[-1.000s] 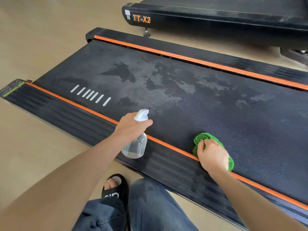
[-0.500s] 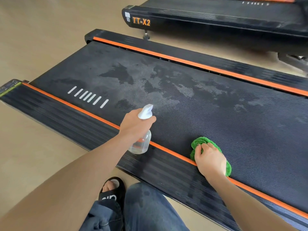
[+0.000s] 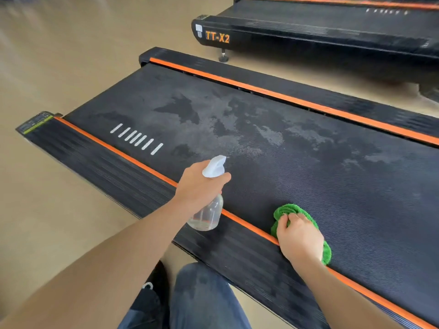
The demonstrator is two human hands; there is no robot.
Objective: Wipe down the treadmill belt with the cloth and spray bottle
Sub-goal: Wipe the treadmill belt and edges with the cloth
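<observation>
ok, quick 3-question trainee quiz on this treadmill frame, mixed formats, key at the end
1. True or false: the left hand grips the spray bottle with its nozzle toward the belt.
2. Multiple choice: the green cloth lies under the right hand at
A. the belt's far edge
B. the belt's near edge, by the orange stripe
C. the floor
3. Fill in: the second treadmill behind carries the lettering ____.

Key:
1. True
2. B
3. TT-X2
</observation>
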